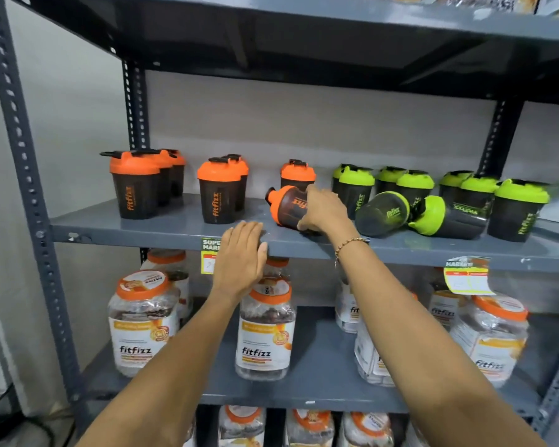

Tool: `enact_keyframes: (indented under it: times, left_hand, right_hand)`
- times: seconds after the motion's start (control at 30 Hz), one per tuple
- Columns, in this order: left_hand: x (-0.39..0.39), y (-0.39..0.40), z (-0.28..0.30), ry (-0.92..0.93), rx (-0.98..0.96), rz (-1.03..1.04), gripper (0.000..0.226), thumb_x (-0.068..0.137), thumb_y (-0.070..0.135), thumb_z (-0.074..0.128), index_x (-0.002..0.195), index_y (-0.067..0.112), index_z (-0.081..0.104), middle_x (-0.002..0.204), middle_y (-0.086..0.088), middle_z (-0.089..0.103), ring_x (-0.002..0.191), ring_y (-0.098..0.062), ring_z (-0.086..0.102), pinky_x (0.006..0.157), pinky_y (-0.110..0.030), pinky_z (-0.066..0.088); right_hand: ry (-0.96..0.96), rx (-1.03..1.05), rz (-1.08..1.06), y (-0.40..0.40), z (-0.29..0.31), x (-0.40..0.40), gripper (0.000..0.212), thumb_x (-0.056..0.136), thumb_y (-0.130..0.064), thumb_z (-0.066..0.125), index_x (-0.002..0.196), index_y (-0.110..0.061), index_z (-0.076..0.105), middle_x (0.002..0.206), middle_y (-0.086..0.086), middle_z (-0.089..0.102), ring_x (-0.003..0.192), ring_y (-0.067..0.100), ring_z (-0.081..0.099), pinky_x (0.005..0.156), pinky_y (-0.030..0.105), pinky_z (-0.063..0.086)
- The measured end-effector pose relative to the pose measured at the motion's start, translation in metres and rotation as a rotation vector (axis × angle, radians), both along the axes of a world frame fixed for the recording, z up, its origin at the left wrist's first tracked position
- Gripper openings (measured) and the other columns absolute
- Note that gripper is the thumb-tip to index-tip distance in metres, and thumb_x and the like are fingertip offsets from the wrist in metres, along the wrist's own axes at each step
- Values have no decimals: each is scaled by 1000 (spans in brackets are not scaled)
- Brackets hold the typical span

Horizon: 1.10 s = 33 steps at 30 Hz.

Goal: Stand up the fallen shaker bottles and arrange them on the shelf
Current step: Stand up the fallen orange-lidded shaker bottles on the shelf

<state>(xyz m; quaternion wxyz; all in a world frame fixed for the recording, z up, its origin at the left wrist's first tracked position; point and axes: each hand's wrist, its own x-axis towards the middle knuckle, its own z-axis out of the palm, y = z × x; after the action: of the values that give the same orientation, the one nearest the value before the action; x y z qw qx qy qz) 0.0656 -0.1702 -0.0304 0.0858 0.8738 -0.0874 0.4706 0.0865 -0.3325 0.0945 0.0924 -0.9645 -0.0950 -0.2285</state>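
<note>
A grey metal shelf (162,232) carries dark shaker bottles. Several with orange lids stand upright at the left (135,185) and middle (218,191). One orange-lidded shaker (286,206) lies tilted on its side, lid pointing left, and my right hand (323,209) is shut on its body. My left hand (241,259) rests flat on the shelf's front edge, fingers together, holding nothing. To the right, two green-lidded shakers lie on their sides (383,214) (445,217) among several upright green ones (518,209).
The shelf below holds several clear jars with orange lids (265,330). Price tags (468,275) hang from the shelf's front edge. A grey perforated upright (23,175) frames the left side, and another shelf board (304,33) sits close overhead.
</note>
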Motion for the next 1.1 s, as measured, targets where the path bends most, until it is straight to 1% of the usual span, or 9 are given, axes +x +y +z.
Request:
enact_keyframes:
  times: [0.07,0.17,0.27,0.4,0.53,0.63,0.77,0.87,1.1]
  left_hand:
    - [1,0,-1,-15,-14,45,41,95,31,33,120,7,57,124,-11,59,120,-31,52,107,-41,30]
    - [3,-2,-3,-67,11,86,39,95,31,32,106,7,61,109,-12,62,102,-31,58,101,-40,30]
    - [5,0,-2,-101,53,112,38,95,31,33,102,6,61,104,-12,63,93,-30,58,92,-39,33]
    - [8,1,-4,-139,94,121,37,95,30,35,101,5,62,102,-12,64,91,-30,59,87,-38,34]
    - [10,3,-6,-157,96,128,39,95,30,35,102,5,64,102,-12,65,92,-29,59,89,-39,35]
    - [11,4,-7,-148,102,133,39,95,31,35,103,5,63,103,-12,65,93,-29,59,89,-39,35]
    - [12,3,-7,-151,94,124,39,95,31,35,104,6,63,103,-11,65,93,-28,59,90,-38,35]
    - [12,4,-8,-171,91,125,39,95,31,35,103,6,63,103,-12,66,93,-28,59,91,-38,35]
    - [11,2,-7,-163,74,111,40,94,33,35,104,6,63,103,-11,66,93,-28,60,91,-37,34]
  right_hand:
    - [15,4,14,-3,3,1,71,73,-24,77,131,-7,40,125,18,56,118,37,51,87,39,48]
    - [11,60,16,-8,8,1,78,68,-35,81,132,-9,44,128,14,58,118,34,54,88,36,46]
    - [22,254,28,-14,5,5,84,65,-44,81,132,-10,45,129,12,58,119,33,55,90,35,45]
    - [28,560,97,-10,-7,9,79,63,-47,79,124,-9,48,120,9,61,108,30,59,84,33,47]
    - [-11,754,119,4,-20,16,82,54,-52,79,118,-8,54,114,11,61,105,30,60,88,43,54]
    - [-20,789,106,9,-22,17,83,62,-45,82,126,-4,48,126,13,53,116,29,53,96,40,49]
    - [-16,824,73,10,-25,24,87,68,-38,83,132,-2,37,134,15,45,125,30,47,100,38,43]
    - [28,852,72,11,-28,28,85,68,-35,83,130,-4,33,135,15,48,125,32,49,100,40,44]
    - [52,807,74,12,-29,26,83,71,-37,82,127,-4,32,133,16,52,122,34,53,96,40,45]
